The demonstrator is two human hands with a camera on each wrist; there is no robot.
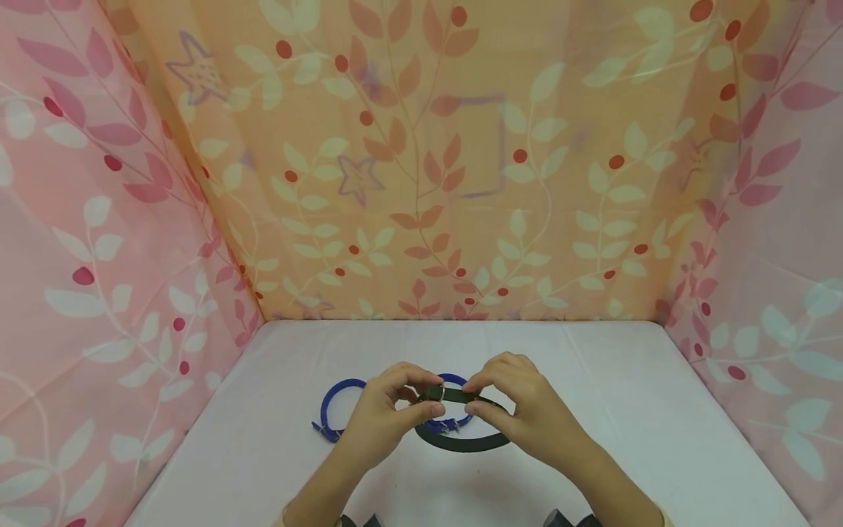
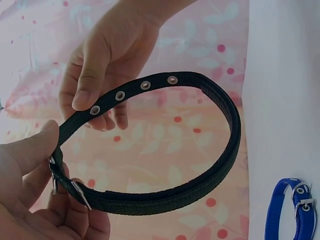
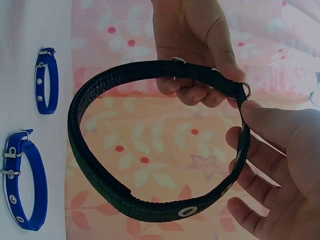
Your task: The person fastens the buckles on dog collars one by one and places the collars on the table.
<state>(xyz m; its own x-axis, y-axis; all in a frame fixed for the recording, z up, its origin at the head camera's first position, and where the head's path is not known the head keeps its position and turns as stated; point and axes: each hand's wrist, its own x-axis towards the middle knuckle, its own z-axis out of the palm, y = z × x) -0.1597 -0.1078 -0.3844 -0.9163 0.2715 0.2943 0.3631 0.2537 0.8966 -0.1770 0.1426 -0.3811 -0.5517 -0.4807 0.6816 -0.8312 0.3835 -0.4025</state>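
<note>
A dark green collar [image 1: 464,443] with metal eyelets is held up as a loop between both hands. My left hand [image 1: 388,410] pinches it at the buckle end, where the metal fittings [image 2: 80,194] show in the left wrist view. Around the strap's eyelet side, my right hand [image 1: 527,406] grips with thumb and fingers, close to the left hand. In the right wrist view the strap [image 3: 95,170] curves from one hand to the other, and a metal ring [image 3: 247,90] sits near the right thumb.
Two blue collars with buckles lie on the white table [image 1: 658,410]: one blue collar [image 1: 326,406] left of the left hand, the other blue collar [image 1: 454,378] behind the green one. Patterned cloth walls [image 1: 421,219] stand at the back and sides. Dark objects [image 1: 571,520] show at the front edge.
</note>
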